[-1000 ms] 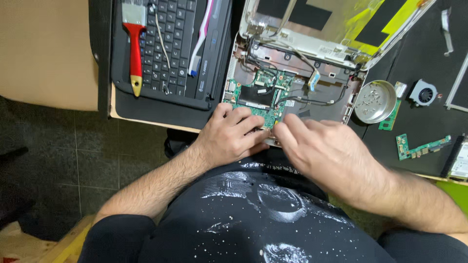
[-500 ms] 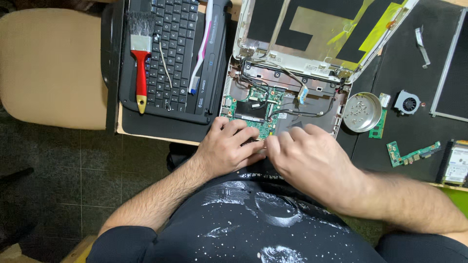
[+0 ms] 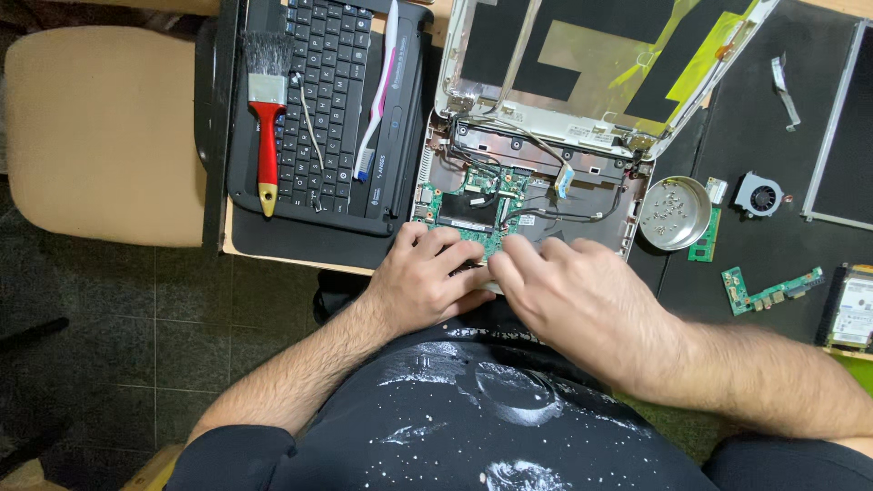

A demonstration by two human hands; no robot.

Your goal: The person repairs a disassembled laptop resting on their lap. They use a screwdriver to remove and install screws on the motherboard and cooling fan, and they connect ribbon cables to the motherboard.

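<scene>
An opened laptop base (image 3: 536, 195) lies at the near table edge, its green circuit board (image 3: 473, 214) and black cables exposed; the bare lid (image 3: 591, 64) lies flat behind it. My left hand (image 3: 427, 277) rests on the board's near edge, fingers curled down on it. Close beside it, my right hand (image 3: 582, 295) has its fingertips pressed on the same near edge. What the fingers pinch is hidden beneath them.
A removed keyboard (image 3: 323, 105) lies at left with a red-handled brush (image 3: 266, 118) and a toothbrush (image 3: 377, 91) on it. A metal bowl of screws (image 3: 675, 212), a small fan (image 3: 757, 194), small green boards (image 3: 768, 291), a drive (image 3: 853, 314) and a screen panel (image 3: 850, 118) lie at right. A beige chair (image 3: 100, 136) stands left.
The view has shifted so the table sits lower in frame and more of the chair shows. Both hands stay on the board's near edge, fingers slightly shifted.
</scene>
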